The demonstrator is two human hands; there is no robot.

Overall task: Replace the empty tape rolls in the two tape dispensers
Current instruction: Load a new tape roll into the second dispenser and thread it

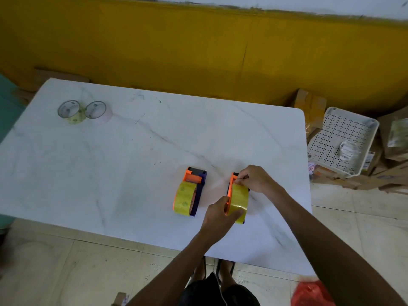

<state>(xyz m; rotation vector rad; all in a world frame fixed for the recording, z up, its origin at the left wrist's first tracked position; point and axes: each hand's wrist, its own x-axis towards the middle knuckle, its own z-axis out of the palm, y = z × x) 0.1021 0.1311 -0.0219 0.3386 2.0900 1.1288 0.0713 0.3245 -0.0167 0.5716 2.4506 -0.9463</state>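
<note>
Two orange and purple tape dispensers stand side by side on the white marble table [132,151], each carrying a full yellowish tape roll. The left dispenser [191,192] stands alone, untouched. My left hand [218,214] grips the near end of the right dispenser [237,198] around its roll. My right hand [254,178] pinches the tape end at the dispenser's far end, by the cutter. Two nearly empty tape rolls lie at the table's far left corner: a greenish one [71,111] and a pinkish one [97,111].
A white perforated plastic tray [342,140] sits on cardboard boxes to the right of the table. More cardboard lies along the yellow wall [198,51]. A red bag [311,293] is on the tiled floor near my feet.
</note>
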